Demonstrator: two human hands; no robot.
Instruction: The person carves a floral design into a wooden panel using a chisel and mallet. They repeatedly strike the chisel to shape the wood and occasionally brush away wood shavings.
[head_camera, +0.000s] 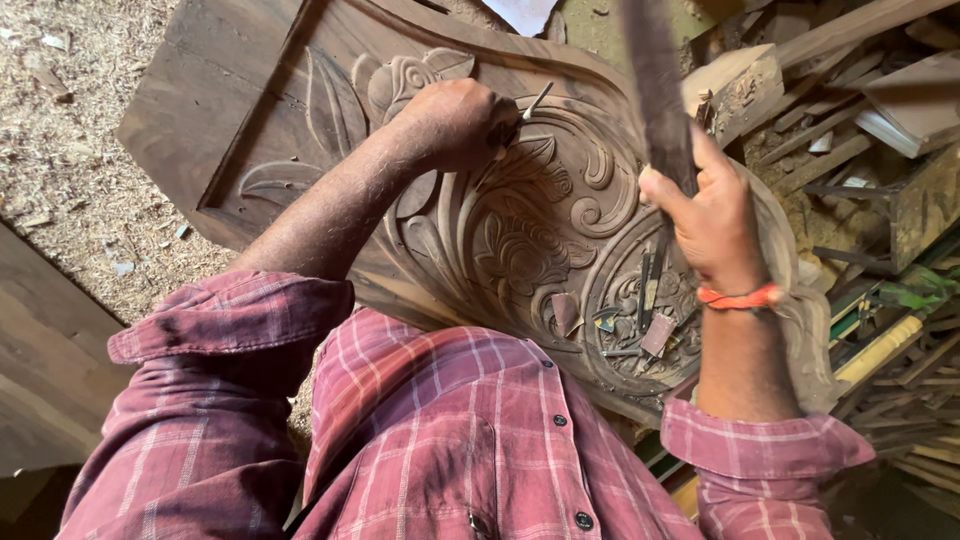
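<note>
A large dark wooden panel (250, 110) carved with leaves, flowers and scrolls lies in front of me. My left hand (455, 122) is closed around a thin metal chisel (535, 100), its tip set on the carved scrollwork near the panel's middle. My right hand (705, 210) grips a dark wooden mallet or stick (655, 80), raised above the panel and blurred. An orange band circles my right wrist. Both sleeves are a red plaid shirt.
Several small chisels and wood chips (640, 310) lie on the round carved part of the panel. Sawdust (70, 120) covers the floor at left. Wood offcuts and planks (860, 90) pile up at right, with long tools (880, 350) below them.
</note>
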